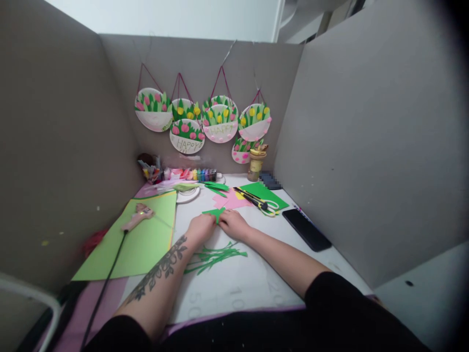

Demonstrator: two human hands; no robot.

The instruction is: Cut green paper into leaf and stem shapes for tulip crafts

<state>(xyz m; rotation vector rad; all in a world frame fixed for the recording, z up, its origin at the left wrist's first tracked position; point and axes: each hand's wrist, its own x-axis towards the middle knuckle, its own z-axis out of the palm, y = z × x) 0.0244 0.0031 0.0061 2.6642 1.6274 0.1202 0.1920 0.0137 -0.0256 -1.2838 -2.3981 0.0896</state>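
Between my two hands is a small piece of green paper (pixel 219 213), with its folded or pointed edges showing above the fingers. My left hand (pixel 202 229) is closed on its left side. From the right, my right hand (pixel 233 225) pinches the same piece, the fingertips of both hands nearly touching. Thin green paper strips (pixel 216 257) lie in a loose pile just below the hands. Beyond the hands are pink paper (pixel 231 198) and several cut green leaf shapes (pixel 217 187).
Scissors (pixel 262 203) rest by a green sheet (pixel 269 193). A black phone (pixel 306 230) lies at right. At left, a corded glue gun (pixel 138 216) sits on light green sheets (pixel 146 249). Decorated paper plates (pixel 220 128) hang on the grey back partition (pixel 120 54).
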